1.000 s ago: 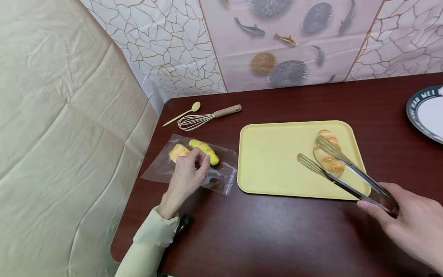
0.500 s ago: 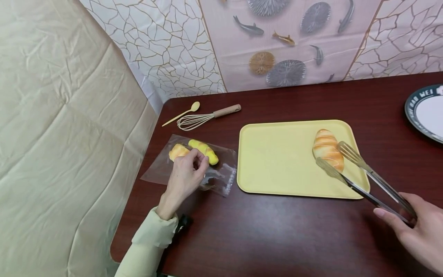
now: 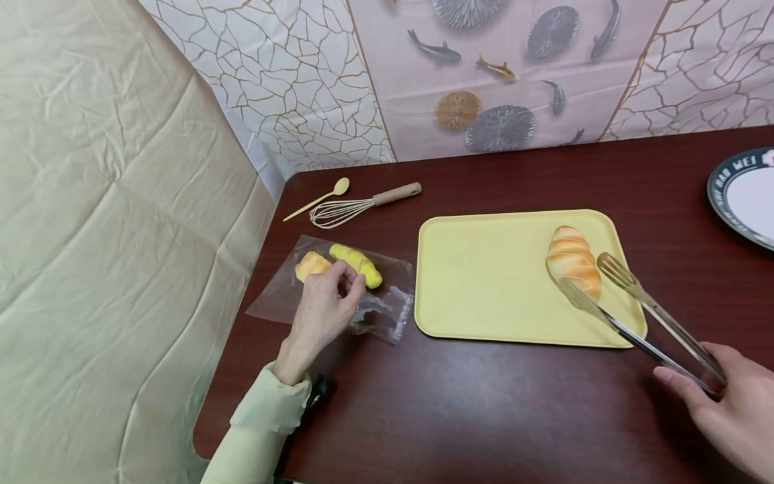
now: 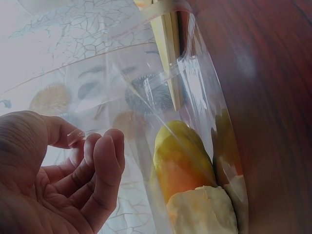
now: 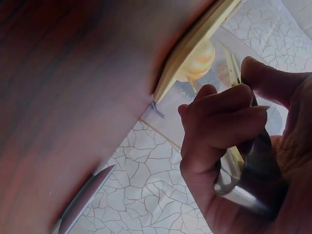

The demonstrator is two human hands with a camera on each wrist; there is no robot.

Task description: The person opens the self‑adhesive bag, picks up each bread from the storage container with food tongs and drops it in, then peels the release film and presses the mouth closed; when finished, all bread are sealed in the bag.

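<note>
- Right hand (image 3: 730, 405): fingers curled round the tongs (image 3: 664, 319), whose arms stand spread.
- Left hand (image 3: 326, 302): thumb and finger pinch the clear bag (image 3: 392, 310); two buns (image 3: 358, 263) lie inside, just beyond the fingers.
- Bread (image 3: 573, 257): ahead of the right hand, on the tray (image 3: 484, 282), between the tong tips; contact unclear.
- The step in hand looks like lining up the tongs; the next move would call for squeezing both arms evenly.

Prob. staged set: cloth backdrop (image 3: 417, 87) behind tbl (image 3: 484, 410).
</note>
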